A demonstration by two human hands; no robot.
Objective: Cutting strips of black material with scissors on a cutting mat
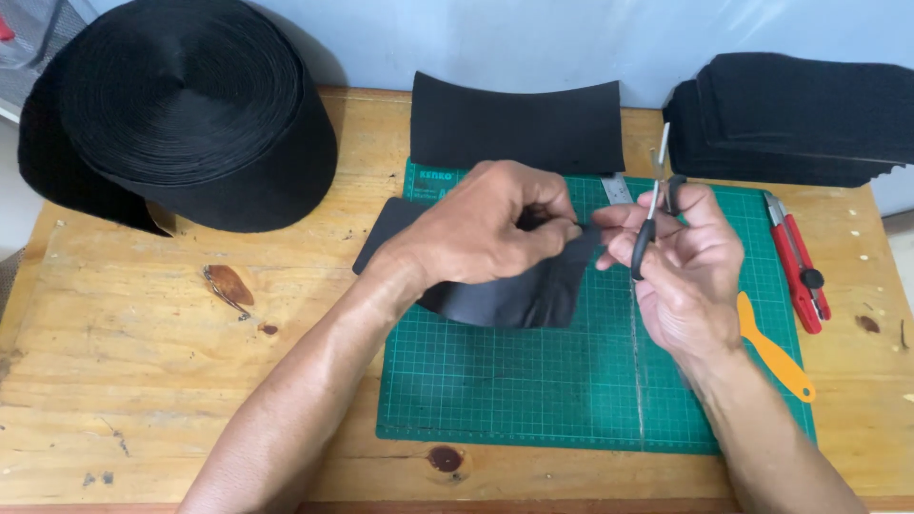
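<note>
My left hand (486,228) pinches the edge of a black piece of foam or fabric (519,297) that droops over the green cutting mat (533,381). My right hand (690,271) holds small black-handled scissors (652,214), blades pointing up and away, and its fingertips also touch the pinched edge of the black piece. Both hands meet just above the mat's upper middle.
A large roll of black strip material (181,105) stands at the back left. A curved black sheet (519,124) leans behind the mat; a stack of black pieces (800,119) lies at the back right. A red utility knife (798,271) and an orange tool (773,354) lie at the mat's right edge. A metal ruler (617,188) peeks out.
</note>
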